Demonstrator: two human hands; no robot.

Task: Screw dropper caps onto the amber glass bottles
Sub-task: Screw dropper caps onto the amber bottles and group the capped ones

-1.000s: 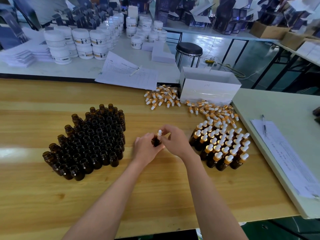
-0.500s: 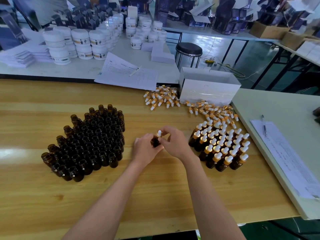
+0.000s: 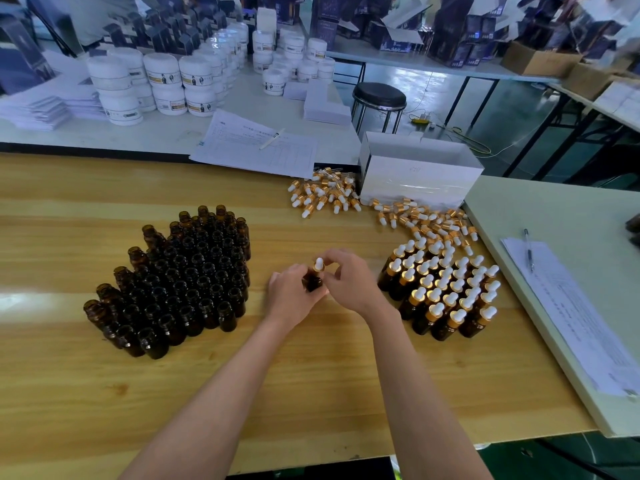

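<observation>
**One bottle in hand, between the open ones and the capped ones**

The left hand is curled round the body of a small amber bottle and holds it upright just above the wooden table, near the middle. The right hand pinches the dropper cap with thumb and fingertips. The cap sits on the bottle's neck, its white rubber bulb pointing up. Whether it is screwed fully down cannot be told.

To the left of the hands stands a tight cluster of open bottles, all upright and uncapped, their mouths dark. The view does not show if anything is inside them.

To the right stands a smaller cluster of capped bottles, each with a gold collar and a white bulb, packed close and touching.

Behind these, loose caps lie scattered on the wood, and a second heap runs up to the foot of a white box. The box's front is wrapped in clear film, and what it holds cannot be made out.

On the grey table beyond are white jars with lids on, stacked in twos, beside a sheet of paper with a pen on it. A black stool stands behind the box. On the pale table at the right lie more papers with a pen on top.
</observation>
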